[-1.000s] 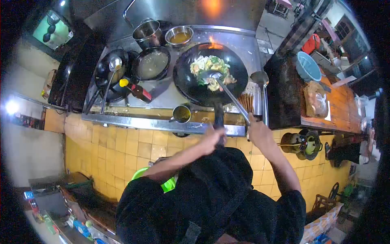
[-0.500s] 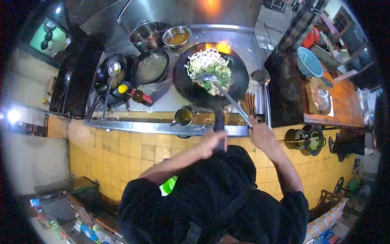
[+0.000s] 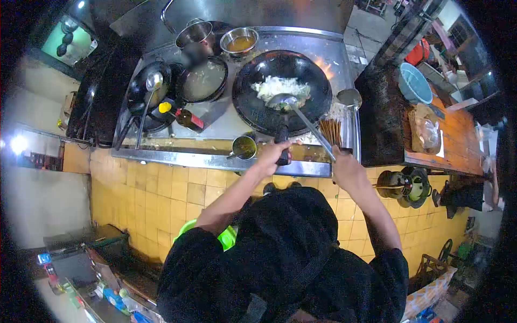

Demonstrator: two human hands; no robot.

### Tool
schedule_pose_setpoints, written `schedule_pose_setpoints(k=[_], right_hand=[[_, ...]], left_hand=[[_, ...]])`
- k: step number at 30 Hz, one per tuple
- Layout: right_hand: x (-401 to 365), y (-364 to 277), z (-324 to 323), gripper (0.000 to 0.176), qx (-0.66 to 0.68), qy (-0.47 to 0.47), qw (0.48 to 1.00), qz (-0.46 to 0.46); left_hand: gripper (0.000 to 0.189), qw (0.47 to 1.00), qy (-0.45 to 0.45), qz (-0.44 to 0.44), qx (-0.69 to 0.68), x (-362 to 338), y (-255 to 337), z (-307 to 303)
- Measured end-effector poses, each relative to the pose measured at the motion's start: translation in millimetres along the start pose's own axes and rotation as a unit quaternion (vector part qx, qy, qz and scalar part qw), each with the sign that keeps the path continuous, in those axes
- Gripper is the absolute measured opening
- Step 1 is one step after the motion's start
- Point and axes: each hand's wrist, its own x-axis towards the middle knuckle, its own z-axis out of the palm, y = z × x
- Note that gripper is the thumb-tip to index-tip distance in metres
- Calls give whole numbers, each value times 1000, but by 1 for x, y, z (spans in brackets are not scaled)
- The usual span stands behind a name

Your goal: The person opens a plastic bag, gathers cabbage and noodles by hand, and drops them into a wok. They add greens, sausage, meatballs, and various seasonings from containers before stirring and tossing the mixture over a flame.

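A large black wok (image 3: 247,102) sits on the stove with pale noodle-like strips (image 3: 283,87) heaped in its middle. My left hand (image 3: 272,157) is closed around the wok's dark handle, near the stove's front edge. In my right hand (image 3: 348,171) is the long handle of a metal ladle (image 3: 308,124). Its bowl rests in the wok, against the near side of the food. I cannot make out whether green leaves are still among the strips, as the food is blurred.
Flames (image 3: 325,69) show beyond the wok's right rim. A skimmer (image 3: 350,98) and a bamboo brush (image 3: 330,132) lie to the right. Leftward stand a pan of cloudy liquid (image 3: 202,81), a red-labelled bottle (image 3: 189,120), a small pot (image 3: 244,147), and a bowl of brown liquid (image 3: 239,43).
The wok has moved away from me, with its handle and my left hand slightly further forward. The food has gathered lower in the wok. Flames have shifted from the back rim to the right.
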Motion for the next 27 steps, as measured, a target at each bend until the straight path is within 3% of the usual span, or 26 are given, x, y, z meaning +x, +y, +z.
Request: schedule_pose_setpoints(k=[1, 2, 3, 5, 6, 9, 10, 13, 14, 15, 16, 17, 20, 21, 24, 27], right_hand=[[3, 0, 7, 32, 3, -18, 998, 58], [-1, 2, 14, 32, -71, 48, 996, -19], [4, 3, 9, 32, -74, 52, 996, -19], [9, -3, -4, 34, 60, -68, 993, 72], [8, -4, -12, 36, 77, -78, 990, 89], [2, 5, -12, 47, 79, -81, 991, 68], [-2, 2, -18, 42, 63, -58, 995, 57], [-6, 1, -1, 38, -9, -19, 998, 65], [-6, 5, 13, 36, -61, -5, 997, 53], [2, 0, 2, 35, 58, -31, 989, 129], [4, -4, -7, 38, 59, -55, 989, 124], [6, -7, -11, 40, 63, -77, 988, 119], [13, -3, 5, 38, 97, -100, 985, 106], [15, -2, 2, 38, 102, -100, 984, 109], [22, 2, -16, 32, 61, -58, 993, 78], [50, -5, 37, 41, 112, -43, 988, 96]], left_hand=[[15, 999, 35, 15, 5, 7, -18, -2], [14, 999, 27, 12, 32, -7, -27, 8], [14, 998, 20, 7, 59, -31, -34, 20], [15, 995, -60, -66, 36, -74, -25, 41], [15, 994, -61, -87, 38, -82, -20, 45], [17, 991, -110, -21, 77, -35, -1, 14], [20, 996, -62, -50, 26, -7, -1, -1], [21, 999, 27, 30, -27, -1, -26, 10], [20, 989, 122, 84, 1, 5, -61, 8], [19, 995, -99, -25, 1, -42, -33, 19], [18, 992, -116, -56, -9, -57, -38, 23], [13, 995, -52, -85, -26, -74, -25, 37], [15, 997, -52, -47, -14, -32, -28, 10], [14, 1000, 24, 5, 4, -3, -41, 2], [10, 997, 3, 72, -7, 59, -61, -23], [9, 996, 20, 90, 1, 77, -55, -17]])
